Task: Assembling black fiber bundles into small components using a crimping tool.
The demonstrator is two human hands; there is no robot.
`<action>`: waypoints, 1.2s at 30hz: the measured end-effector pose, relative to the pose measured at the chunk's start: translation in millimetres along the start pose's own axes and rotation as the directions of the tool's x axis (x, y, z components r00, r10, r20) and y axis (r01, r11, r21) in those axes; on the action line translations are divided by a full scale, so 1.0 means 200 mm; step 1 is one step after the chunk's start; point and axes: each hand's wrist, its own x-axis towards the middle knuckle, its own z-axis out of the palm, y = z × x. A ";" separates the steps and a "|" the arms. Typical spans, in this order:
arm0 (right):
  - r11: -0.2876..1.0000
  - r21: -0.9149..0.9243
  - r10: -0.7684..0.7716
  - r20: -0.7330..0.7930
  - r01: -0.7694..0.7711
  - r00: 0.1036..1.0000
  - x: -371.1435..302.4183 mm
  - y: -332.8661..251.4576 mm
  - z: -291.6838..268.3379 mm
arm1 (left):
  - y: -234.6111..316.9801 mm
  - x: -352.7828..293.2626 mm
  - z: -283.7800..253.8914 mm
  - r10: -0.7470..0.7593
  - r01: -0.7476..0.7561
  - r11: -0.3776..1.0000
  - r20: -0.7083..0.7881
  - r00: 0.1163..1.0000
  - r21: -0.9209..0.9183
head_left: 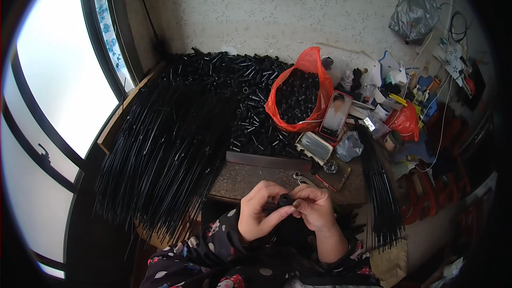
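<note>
Close to my body, in front of the table edge, my left hand (260,210) grips a small black tubular piece (285,199) between thumb and fingers. The thumb and fingertips of my right hand (316,208) close on the same piece from the other side. A round end of it shows between the hands; the rest is hidden by my fingers. Just beyond, a metal plier-like tool (304,180) lies on the brown tabletop (245,180). Past a low dark strip (269,160) spreads a heap of similar short black pieces (250,112).
Long thin black rods (160,154) hang over the table's left side, and a smaller bundle (381,202) hangs at the right. A red plastic bag (274,108) holds black round parts. Beside it are a phone (336,116), a rectangular container (316,146) and clutter. A window (53,58) stands left.
</note>
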 end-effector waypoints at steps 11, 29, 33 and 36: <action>0.968 -0.246 -0.079 -0.101 0.052 0.992 -0.02 -0.06 0.13 | -0.03 -0.07 -0.04 -0.216 0.548 0.444 0.509 0.833 -0.709; 0.419 -0.688 -0.349 0.480 0.592 0.805 -0.07 -0.15 0.02 | 0.06 -0.07 -0.15 -0.029 0.060 0.953 0.108 0.994 -0.297; -0.054 -0.998 -0.172 -0.035 -0.045 0.985 -0.27 0.14 -0.35 | 0.04 -0.04 -0.19 -0.126 0.163 0.929 0.131 0.983 -0.333; -0.420 -0.899 -0.057 -0.108 -0.121 0.993 -0.39 0.36 -0.49 | 0.00 -0.03 -0.16 -0.268 0.368 0.879 0.325 0.907 -0.304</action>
